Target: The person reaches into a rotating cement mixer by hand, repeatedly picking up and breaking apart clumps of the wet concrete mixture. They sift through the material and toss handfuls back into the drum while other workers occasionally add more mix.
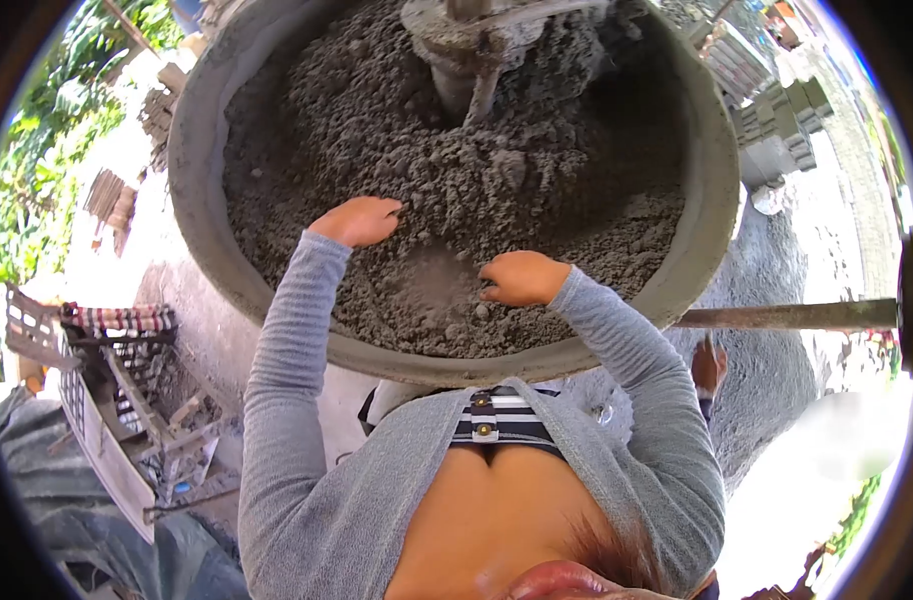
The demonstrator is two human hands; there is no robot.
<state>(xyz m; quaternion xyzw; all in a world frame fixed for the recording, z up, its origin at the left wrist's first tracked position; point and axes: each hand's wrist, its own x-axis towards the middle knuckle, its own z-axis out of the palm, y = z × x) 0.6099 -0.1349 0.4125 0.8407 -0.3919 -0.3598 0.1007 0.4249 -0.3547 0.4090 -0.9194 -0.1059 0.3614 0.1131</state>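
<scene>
Both my hands are over a large round mixing pan (199, 190) full of crumbly grey cement mix (357, 110). On the left side, my left hand (362, 221) is just above the mix or touching it, its fingers curled inward. My right hand (524, 278) is lower and nearer the front rim, also with bent fingers. Whatever either hand may hold is hidden beneath the fingers. Between them a pale, blurred patch of dust (432, 280) shows over the mix. A mix-caked central mixer shaft with paddles (462, 70) stands at the far side of the pan.
A wooden bar (787, 316) juts out right of the pan. At left lies a broken plastic crate-like frame (117, 430) with scraps, beside a dark tarp (67, 500). Grey blocks (777, 125) are stacked at right. Another person's foot (709, 368) shows under the bar.
</scene>
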